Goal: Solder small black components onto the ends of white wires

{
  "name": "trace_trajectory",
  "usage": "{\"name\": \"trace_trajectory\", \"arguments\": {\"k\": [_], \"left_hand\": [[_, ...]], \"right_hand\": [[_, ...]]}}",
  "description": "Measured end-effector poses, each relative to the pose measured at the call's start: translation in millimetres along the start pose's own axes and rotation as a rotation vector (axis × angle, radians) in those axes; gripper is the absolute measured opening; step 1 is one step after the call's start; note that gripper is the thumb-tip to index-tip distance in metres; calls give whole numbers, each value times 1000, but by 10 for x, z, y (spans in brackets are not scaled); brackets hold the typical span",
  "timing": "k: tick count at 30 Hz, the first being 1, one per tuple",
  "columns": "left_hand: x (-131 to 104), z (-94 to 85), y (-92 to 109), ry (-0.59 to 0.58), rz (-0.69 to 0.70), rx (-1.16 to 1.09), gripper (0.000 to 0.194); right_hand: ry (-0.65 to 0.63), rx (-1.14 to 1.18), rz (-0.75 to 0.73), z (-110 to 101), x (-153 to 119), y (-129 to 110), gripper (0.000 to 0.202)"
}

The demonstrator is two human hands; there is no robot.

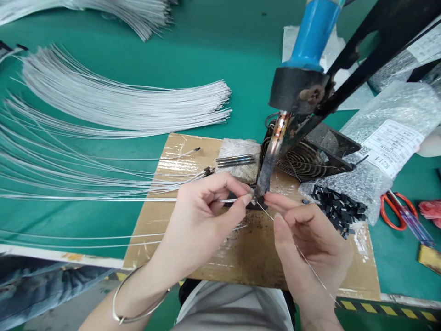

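My left hand pinches white wires close to their end, beside the dark tip of a soldering iron. The iron has a blue handle and hangs on a black stand, pointing down. My right hand holds a thin solder wire between thumb and fingers; it runs up to the iron's tip. The exact contact at the tip is too small to tell. Under both hands lies a brown cardboard sheet with dark specks. Just behind my left hand sits a wrapped block with metal rods on it.
A large bundle of white wires lies at the left, another behind it. Right of the iron stand a black fan, small black pieces, a bubble-wrap bag and red-handled scissors. Someone's fingers show at the right edge.
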State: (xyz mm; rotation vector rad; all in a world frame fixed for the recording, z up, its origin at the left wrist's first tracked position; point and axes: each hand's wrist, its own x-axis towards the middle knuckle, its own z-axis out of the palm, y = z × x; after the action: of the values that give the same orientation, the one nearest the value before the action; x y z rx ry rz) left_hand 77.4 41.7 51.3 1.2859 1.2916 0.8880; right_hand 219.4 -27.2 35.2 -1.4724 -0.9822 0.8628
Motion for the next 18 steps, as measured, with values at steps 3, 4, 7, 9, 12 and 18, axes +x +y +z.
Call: {"name": "trace_trajectory", "arguments": {"k": [3,4,7,9,12,18], "left_hand": [[-13,-6,-3,1,1,-5,9],[-16,-9,-4,2,1,-5,9],[-18,-13,-2,5,4,7,9],[-18,-10,5,8,4,14,10],[-21,0,16,9,10,22,10],[-23,8,16,14,6,37,9]], "right_hand": [[0,-6,11,-5,-1,-2,18],[2,-8,14,-5,-1,-3,18],[3,-5,8,1,-1,-10,18],[1,2,-2,4,0,-14,18],[-4,-2,-9,1,-4,-19,18],[0,-37,-16,-7,-12,-20,20]]}}
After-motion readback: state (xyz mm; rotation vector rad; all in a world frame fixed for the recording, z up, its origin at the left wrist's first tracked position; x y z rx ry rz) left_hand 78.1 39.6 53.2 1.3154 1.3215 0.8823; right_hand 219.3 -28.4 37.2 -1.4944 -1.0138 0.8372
